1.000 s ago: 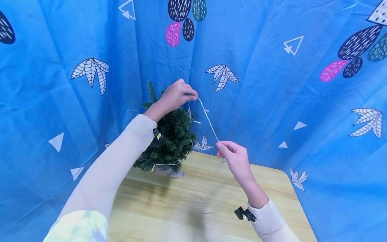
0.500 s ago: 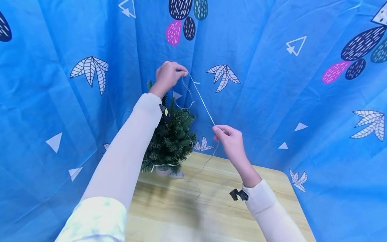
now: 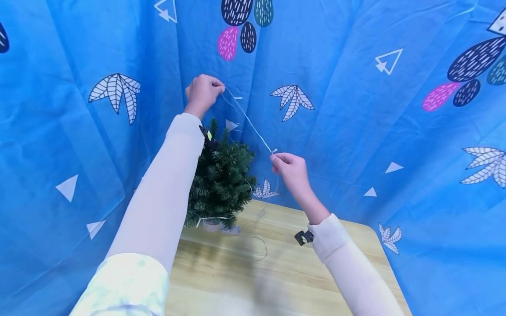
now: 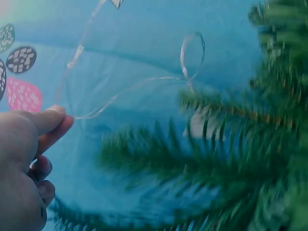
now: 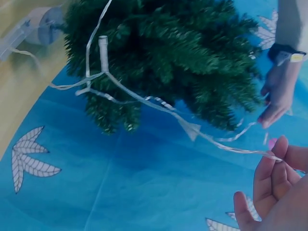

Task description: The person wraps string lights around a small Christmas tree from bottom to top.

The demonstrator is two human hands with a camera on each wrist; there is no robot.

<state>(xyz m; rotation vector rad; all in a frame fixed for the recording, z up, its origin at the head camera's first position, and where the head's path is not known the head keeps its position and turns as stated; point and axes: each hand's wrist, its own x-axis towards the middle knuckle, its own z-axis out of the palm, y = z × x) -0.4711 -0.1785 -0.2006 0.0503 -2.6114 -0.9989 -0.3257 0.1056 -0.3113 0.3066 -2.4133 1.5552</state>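
Note:
A string of fairy lights [image 3: 250, 123] on thin clear wire runs between my hands. My left hand [image 3: 202, 94], raised above the treetop, pinches it between thumb and fingertips. Lower and to the right, my right hand [image 3: 293, 172] pinches the same wire; its loose tail hangs toward the table. The small artificial Christmas tree [image 3: 225, 175] stands partly behind my left sleeve, with wire across its lower branches. In the left wrist view, a loop of the wire [image 4: 183, 53] curls beside a branch. A small bulb [image 5: 103, 53] sticks up from the wire in the right wrist view.
The tree's pale pot [image 3: 212, 225] stands on a wooden table [image 3: 316, 272]. Beside it lies a small clear box-like piece [image 3: 230, 230] joined to the wire. Blue patterned curtain [image 3: 336, 109] hangs close behind and at both sides.
My left hand has risen and moved left with the wire, above the treetop. My right hand has risen and shifted left, keeping a pinch on the wire.

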